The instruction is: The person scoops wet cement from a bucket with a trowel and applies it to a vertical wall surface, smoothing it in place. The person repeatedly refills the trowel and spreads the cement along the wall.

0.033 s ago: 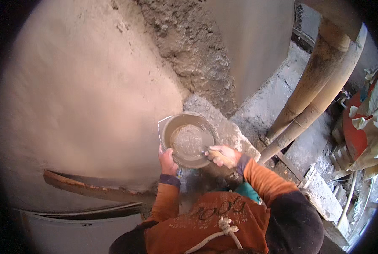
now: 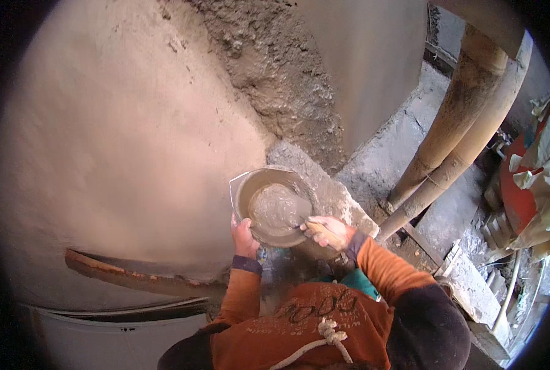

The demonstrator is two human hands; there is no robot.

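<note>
My left hand [image 2: 244,237] grips the near-left rim of a round bucket [image 2: 246,192] with a thin wire handle at its left side. Wet grey-brown mortar [image 2: 272,205] lies in the bucket. Closed around the wooden handle of a trowel [image 2: 326,235], my right hand [image 2: 336,229] is at the bucket's right rim. The trowel's blade reaches down into the mortar, and part of it is covered or blends in with it.
A smooth plastered wall [image 2: 133,142] fills the left side, beside a strip of rough wet mortar [image 2: 281,74]. Thick bamboo poles [image 2: 450,151] lean at the right. Past them lie torn sacks [image 2: 533,185] and a board [image 2: 472,287]. A wooden strip [image 2: 121,271] juts out at lower left.
My right hand has shifted slightly right and the trowel handle has turned, so more of the handle shows. The mortar's surface looks a little different. My left hand stays on the bucket.
</note>
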